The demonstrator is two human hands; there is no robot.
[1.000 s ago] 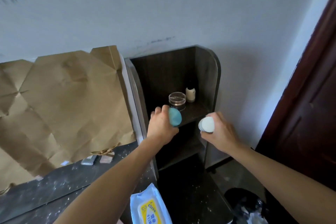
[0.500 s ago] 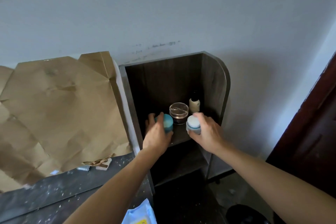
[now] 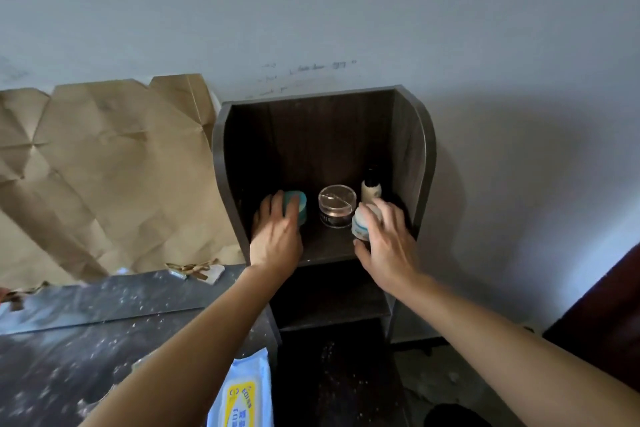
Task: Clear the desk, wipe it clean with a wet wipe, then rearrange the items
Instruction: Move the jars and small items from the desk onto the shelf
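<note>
My left hand (image 3: pixel 277 236) has its grip on the teal jar (image 3: pixel 298 206), fingers draped over the lid, and the jar now sits on the upper shelf (image 3: pixel 325 248) at the left of the cubby in the centre of the frame; a second ago I had it lifted in front of the shelf edge. My right hand (image 3: pixel 384 246) has the white jar (image 3: pixel 362 224) down at the right side of the same shelf, where it was also in the air a second ago, but the fingers look loosened and spread around it, so I cannot tell whether that grip is closed or letting go. Between them stands the clear jar (image 3: pixel 337 205), with a small bottle (image 3: pixel 371 188) behind the white jar. Both jars have landed, so I judge this the rearranging stage. The wet wipe pack (image 3: pixel 242 395) lies at the bottom centre on the worktop (image 3: pixel 86 340), which looks speckled with pale dust
</note>
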